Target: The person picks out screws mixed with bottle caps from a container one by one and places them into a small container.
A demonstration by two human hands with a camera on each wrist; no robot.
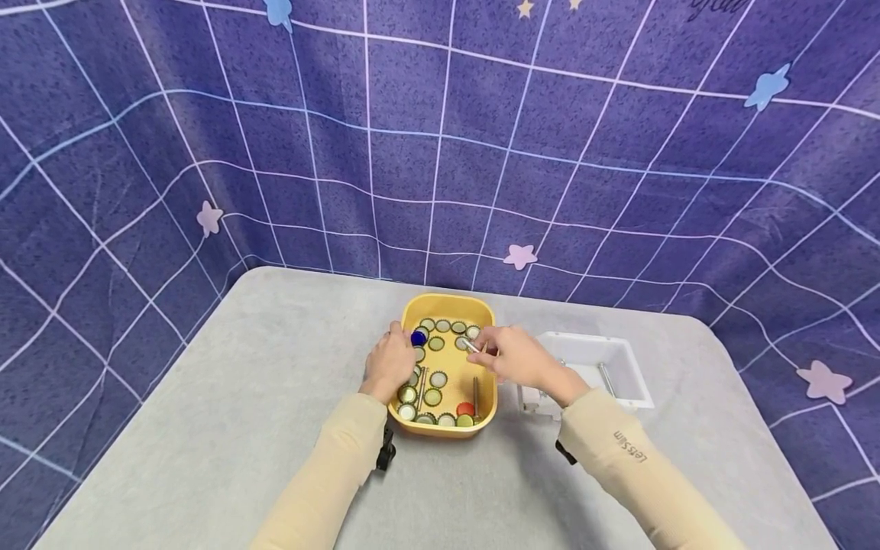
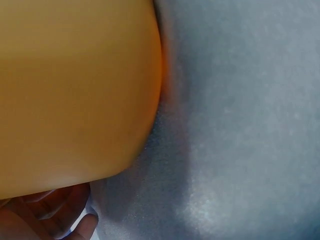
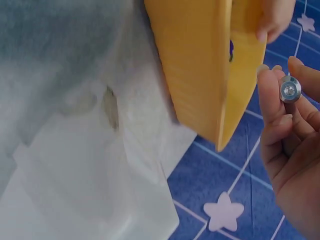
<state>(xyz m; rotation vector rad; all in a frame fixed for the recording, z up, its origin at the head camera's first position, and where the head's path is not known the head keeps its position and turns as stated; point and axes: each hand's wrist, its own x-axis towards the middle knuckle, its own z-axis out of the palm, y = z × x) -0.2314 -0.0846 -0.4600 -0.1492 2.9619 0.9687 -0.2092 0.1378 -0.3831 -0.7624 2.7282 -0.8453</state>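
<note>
A yellow basin (image 1: pixel 447 430) stands on the table with several bottle caps (image 1: pixel 438 379) inside, mostly face down, plus a blue cap (image 1: pixel 418 338) and a red cap (image 1: pixel 465 410). Long bolts (image 1: pixel 476 397) lie among them. My left hand (image 1: pixel 390 360) grips the basin's left rim; its curled fingers (image 2: pixel 55 212) show past the wall in the left wrist view. Over the basin's right side, my right hand (image 1: pixel 512 357) pinches a metal bolt (image 3: pixel 290 90) between thumb and fingers. The bolt's round socket head faces the right wrist camera.
A white tray (image 1: pixel 635 370) stands right of the basin, partly behind my right wrist, with a bolt (image 1: pixel 606 379) and other small metal pieces in it. The grey table (image 1: pixel 275 428) ends at a purple grid-patterned curtain (image 1: pixel 330 137) behind.
</note>
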